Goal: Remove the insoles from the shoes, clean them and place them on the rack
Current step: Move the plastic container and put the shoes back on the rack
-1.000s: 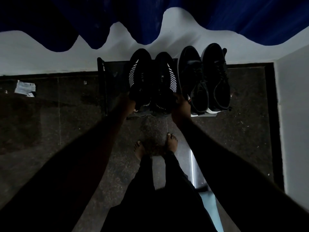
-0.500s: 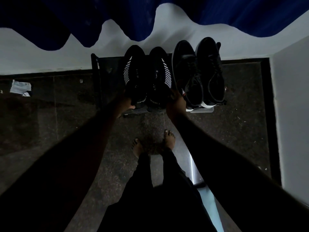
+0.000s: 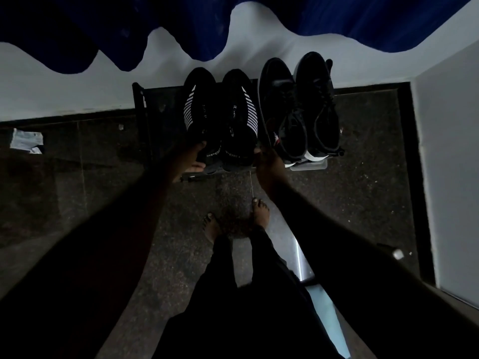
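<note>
Curling over the heel of the left striped shoe (image 3: 199, 112), the fingers (image 3: 200, 145) of the left hand (image 3: 190, 159) hold it from the outer side, with the thumb lower down by the sole; the palm faces inward toward the pair. The right hand (image 3: 267, 161) shows its back to the camera; its fingers (image 3: 257, 151) reach the outer side of the heel of the right striped shoe (image 3: 239, 115), but the shadow hides whether they curl round it or only press on it.

The two striped shoes are black with white bars on their outer flanks; they stand side by side, touching, toes toward the wall (image 3: 77, 86), on top of the dark rack (image 3: 140, 99); their openings are too dark to show what lies inside. Just beside them on the right sits a laced pair (image 3: 282, 107), also black, toes the same way, heels over a pale container (image 3: 308, 165).

Both forearms stretch forward and down from the lower corners; between them are dark trousers (image 3: 233, 294) and two bare feet (image 3: 260, 211) on the speckled floor (image 3: 363, 190), close to the rack's front edge; a scrap of paper (image 3: 26, 139) lies well apart at the left, near the wall; a blue curtain (image 3: 337, 16) hangs across the top.
</note>
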Motion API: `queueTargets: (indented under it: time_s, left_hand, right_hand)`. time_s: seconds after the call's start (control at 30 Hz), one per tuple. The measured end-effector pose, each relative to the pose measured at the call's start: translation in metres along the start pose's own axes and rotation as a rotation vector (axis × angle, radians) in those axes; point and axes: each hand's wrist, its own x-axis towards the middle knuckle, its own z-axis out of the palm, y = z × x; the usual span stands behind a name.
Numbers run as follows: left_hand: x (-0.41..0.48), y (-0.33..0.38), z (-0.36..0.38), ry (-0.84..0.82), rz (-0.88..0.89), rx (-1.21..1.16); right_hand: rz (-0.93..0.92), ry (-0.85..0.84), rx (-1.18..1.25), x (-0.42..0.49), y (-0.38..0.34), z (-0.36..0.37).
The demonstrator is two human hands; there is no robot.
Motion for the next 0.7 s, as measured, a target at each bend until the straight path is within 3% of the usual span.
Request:
queueTargets:
  time_s: [0.13,0.2,0.37,0.43,0.53,0.63,0.7]
  left_hand:
    - [-0.035,-0.015,0.014,0.103,0.016,-0.347]
    - [-0.047,-0.027,0.036,0.190,0.013,-0.402]
    - [-0.056,-0.050,0.099,0.367,0.287,-0.166]
    - [-0.049,-0.044,0.129,0.239,0.293,0.020]
    - [-0.053,-0.008,0.172,-0.024,0.199,-0.003]
    - [-0.044,0.016,0.203,-0.121,0.022,-0.226]
    - [-0.038,0.023,0.214,-0.152,-0.011,-0.360]
  right_hand:
    - [0.071,0.245,0.042,-0.008,0.024,-0.030]
    - [0.087,0.388,0.059,-0.008,0.033,-0.050]
    - [0.120,0.484,0.072,-0.006,0.020,-0.099]
    - [0.055,0.548,-0.010,-0.003,0.019,-0.119]
    - [0.104,0.594,-0.011,0.020,0.028,-0.141]
    - [0.286,0.387,0.225,0.037,0.031,-0.145]
    - [0.280,0.272,0.359,0.045,0.037,-0.142]
